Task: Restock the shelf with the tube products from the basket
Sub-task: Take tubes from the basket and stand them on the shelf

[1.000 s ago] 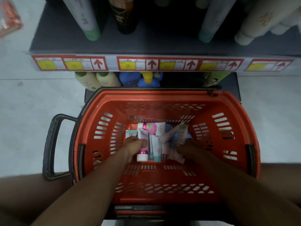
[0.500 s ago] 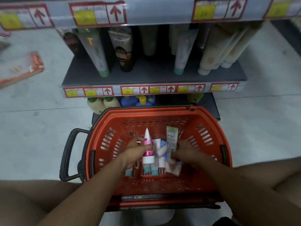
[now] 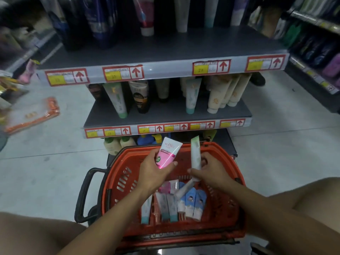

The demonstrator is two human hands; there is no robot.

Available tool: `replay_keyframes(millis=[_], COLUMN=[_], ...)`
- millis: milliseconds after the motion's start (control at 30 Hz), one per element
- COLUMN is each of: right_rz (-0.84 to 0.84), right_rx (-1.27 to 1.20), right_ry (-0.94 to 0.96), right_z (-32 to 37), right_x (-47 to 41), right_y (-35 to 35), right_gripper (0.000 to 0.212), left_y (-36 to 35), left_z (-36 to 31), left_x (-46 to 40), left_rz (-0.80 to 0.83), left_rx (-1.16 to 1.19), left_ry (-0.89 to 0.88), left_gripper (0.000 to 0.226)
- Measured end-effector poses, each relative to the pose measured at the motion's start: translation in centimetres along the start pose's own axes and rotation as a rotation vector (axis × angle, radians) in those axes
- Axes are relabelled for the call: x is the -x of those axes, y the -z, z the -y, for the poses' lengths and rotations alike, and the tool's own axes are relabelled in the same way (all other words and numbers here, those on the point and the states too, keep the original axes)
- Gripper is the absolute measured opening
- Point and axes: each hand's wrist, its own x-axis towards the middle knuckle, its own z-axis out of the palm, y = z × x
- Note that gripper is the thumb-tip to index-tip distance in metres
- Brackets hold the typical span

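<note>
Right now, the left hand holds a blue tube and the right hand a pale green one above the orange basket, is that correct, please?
Not quite: the tube gripped by the left hand is pink and white, not blue, as the head view shows. The right hand does hold a pale green tube above the orange basket.

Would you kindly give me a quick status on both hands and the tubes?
Left hand grips pink tube. Right hand grips pale green tube. Both above orange basket. Nothing blocking shelf.
</note>
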Motion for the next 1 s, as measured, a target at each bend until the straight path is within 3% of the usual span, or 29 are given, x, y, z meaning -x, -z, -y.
replay_keyframes(millis=[333,533,800,1000], right_rz=[-0.282,-0.284,-0.253,-0.43], right_rx=[-0.106,-0.188,-0.23,-0.194], right_ry=[0.171,0.198,0.258,0.37], right_z=[4.8,8.1,11.2,13.3], right_x=[1.7,1.7,1.9,1.6], right_y=[3.1,4.4,6.5,8.3], right_gripper=[0.046,0.036,0.051,0.055], left_y=[3.3,4.4,6.4,8.4], left_z=[-7.0,-8.8,-12.9,-16.4], left_x=[0.8,0.7,0.7,0.1], left_rz=[-0.078,-0.045,-0.094,-0.174], left_rx=[-0.012,0.062,0.061,0.081], left_ry=[-0.11,-0.14,-0.236,-0.314], left_gripper=[0.064,0.061,0.068,0.069])
